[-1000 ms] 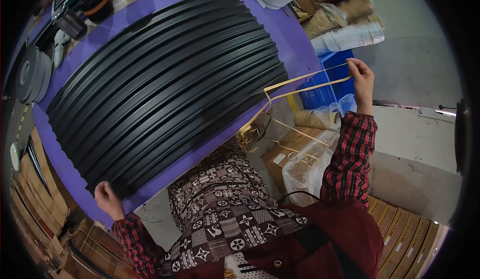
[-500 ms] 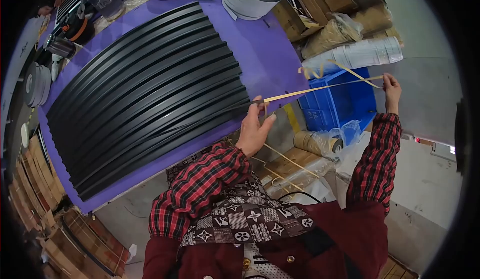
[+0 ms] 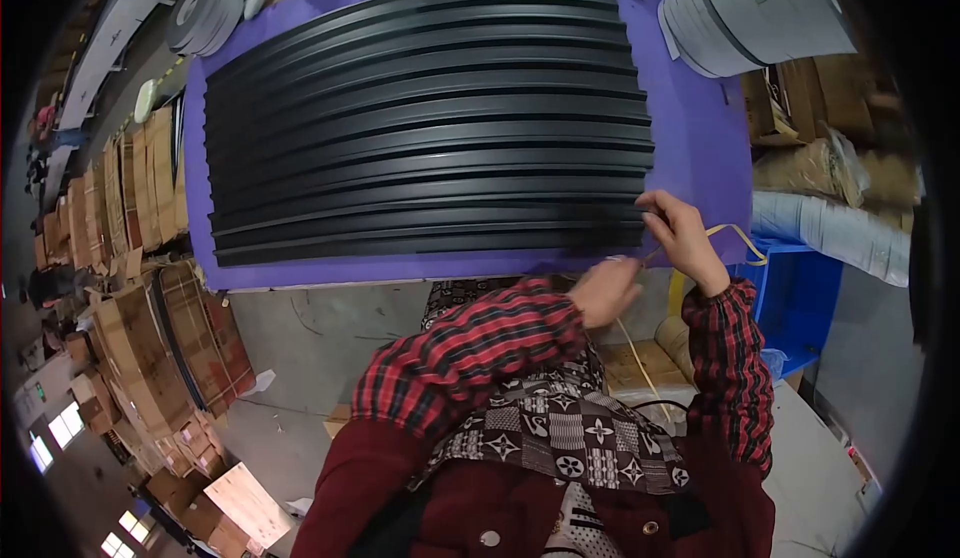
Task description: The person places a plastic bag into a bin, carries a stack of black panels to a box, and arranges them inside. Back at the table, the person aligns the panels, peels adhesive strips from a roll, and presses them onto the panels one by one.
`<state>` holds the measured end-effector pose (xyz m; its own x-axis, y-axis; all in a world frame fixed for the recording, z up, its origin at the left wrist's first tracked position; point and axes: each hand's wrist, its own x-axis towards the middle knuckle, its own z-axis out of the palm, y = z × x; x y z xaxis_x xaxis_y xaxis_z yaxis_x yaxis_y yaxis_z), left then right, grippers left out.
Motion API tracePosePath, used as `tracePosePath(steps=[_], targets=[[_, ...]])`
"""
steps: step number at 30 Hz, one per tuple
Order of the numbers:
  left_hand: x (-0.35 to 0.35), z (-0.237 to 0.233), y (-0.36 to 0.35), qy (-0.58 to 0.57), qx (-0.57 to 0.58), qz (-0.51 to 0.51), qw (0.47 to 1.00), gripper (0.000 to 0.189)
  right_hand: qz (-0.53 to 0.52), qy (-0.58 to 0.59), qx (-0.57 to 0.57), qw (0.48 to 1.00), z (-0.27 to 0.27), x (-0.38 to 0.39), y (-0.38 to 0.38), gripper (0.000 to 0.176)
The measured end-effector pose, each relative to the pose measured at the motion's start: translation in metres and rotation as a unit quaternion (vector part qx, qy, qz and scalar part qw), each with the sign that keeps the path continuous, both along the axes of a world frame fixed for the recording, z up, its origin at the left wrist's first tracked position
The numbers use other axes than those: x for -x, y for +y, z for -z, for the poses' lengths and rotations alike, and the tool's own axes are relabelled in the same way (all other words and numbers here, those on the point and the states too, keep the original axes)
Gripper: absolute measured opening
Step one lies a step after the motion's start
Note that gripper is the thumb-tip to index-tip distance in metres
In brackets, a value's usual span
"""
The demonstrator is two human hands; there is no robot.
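Tan tape [image 3: 742, 241]: one end pinched between right hand [image 3: 686, 241] thumb and fingertips. It loops out just right of the fingers, and a thin length hangs below them toward the floor. The pinch sits on the right end of the nearest black strips [image 3: 430, 128], probably so the tape lines up with a strip's run. Left hand [image 3: 604, 293] is just under and left of the right fingers, at the table's front edge. Its fingers are curled shut, but I cannot tell whether tape passes through them; it looks placed to steady the work. The strips lie side by side on a purple mat [image 3: 700, 138], running leftward from the fingers, with their ends lined up within reach. A blue crate [image 3: 805, 303] sits right of and below the fingers, likely for offcuts. White rolls [image 3: 760, 8] are well beyond the fingers, and boxes [image 3: 130, 218] are far to the left.
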<state>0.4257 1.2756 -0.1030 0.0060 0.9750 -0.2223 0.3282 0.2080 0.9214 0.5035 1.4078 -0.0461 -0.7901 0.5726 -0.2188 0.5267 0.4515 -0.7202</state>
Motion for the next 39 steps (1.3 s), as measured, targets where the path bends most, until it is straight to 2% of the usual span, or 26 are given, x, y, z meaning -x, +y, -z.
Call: tracePosePath(steps=[1, 2, 3, 4, 5, 6, 7, 8, 9, 13, 18, 27, 31, 32, 33, 36, 37, 39], targets=[[0.022, 0.010, -0.018, 0.029, -0.061, -0.013, 0.998, 0.019, 0.050, -0.008, 0.060, 0.997, 0.011, -0.007, 0.001, 0.014], [0.055, 0.006, -0.034, 0.059, -0.079, -0.085, 0.991, 0.012, 0.103, -0.018, 0.118, 0.988, 0.022, -0.014, 0.001, 0.013], [0.091, 0.007, -0.051, 0.106, -0.123, -0.153, 0.975, 0.012, 0.113, -0.029, 0.114, 0.987, 0.033, -0.019, 0.000, 0.013], [0.128, 0.004, -0.070, 0.171, -0.068, -0.219, 0.958, 0.010, 0.145, 0.009, 0.135, 0.980, 0.044, -0.021, -0.001, 0.012], [0.163, 0.011, -0.090, 0.239, -0.065, -0.291, 0.924, 0.008, 0.178, 0.044, 0.150, 0.972, 0.054, -0.025, -0.001, 0.011], [0.197, 0.020, -0.111, 0.243, -0.053, -0.361, 0.899, 0.008, 0.197, 0.026, 0.138, 0.970, 0.062, -0.028, 0.001, 0.011], [0.226, 0.020, -0.124, 0.321, -0.091, -0.369, 0.867, 0.010, 0.212, 0.009, 0.127, 0.969, 0.070, -0.029, 0.003, 0.011], [0.258, 0.036, -0.146, 0.334, -0.041, -0.398, 0.853, 0.013, 0.232, 0.011, 0.129, 0.964, 0.075, -0.029, 0.003, 0.011], [0.284, 0.052, -0.163, 0.275, -0.044, -0.428, 0.859, 0.014, 0.250, 0.017, 0.132, 0.959, 0.079, -0.027, 0.004, 0.011], [0.315, 0.063, -0.174, 0.232, -0.047, -0.380, 0.894, 0.013, 0.272, 0.026, 0.103, 0.956, 0.090, -0.024, 0.005, 0.008], [0.319, 0.073, -0.181, 0.185, -0.018, -0.401, 0.897, 0.012, 0.263, -0.002, 0.056, 0.963, 0.089, -0.023, 0.006, 0.010], [0.324, 0.074, -0.183, 0.175, 0.007, -0.402, 0.899, 0.014, 0.269, -0.001, 0.036, 0.962, 0.091, -0.022, 0.007, 0.013], [0.322, 0.065, -0.176, 0.217, -0.008, -0.381, 0.899, 0.012, 0.266, -0.044, 0.032, 0.962, 0.085, -0.017, 0.006, 0.012], [0.318, 0.054, -0.166, 0.379, 0.030, -0.301, 0.874, 0.011, 0.249, -0.058, -0.020, 0.967, 0.083, -0.016, 0.005, 0.011], [0.312, 0.045, -0.154, 0.529, 0.064, -0.210, 0.820, 0.010, 0.232, -0.073, -0.072, 0.967, 0.081, -0.016, 0.004, 0.010], [0.202, 0.008, -0.043, 0.366, -0.064, -0.227, 0.900, 0.010, 0.226, -0.032, -0.094, 0.969, 0.090, -0.019, 0.001, 0.010], [0.163, 0.011, -0.012, 0.336, -0.147, -0.176, 0.914, 0.010, 0.226, -0.030, -0.096, 0.969, 0.090, -0.019, 0.002, 0.010], [0.092, 0.024, 0.039, 0.267, -0.192, -0.107, 0.938, 0.011, 0.208, -0.004, -0.102, 0.973, 0.088, -0.021, 0.003, 0.010]])
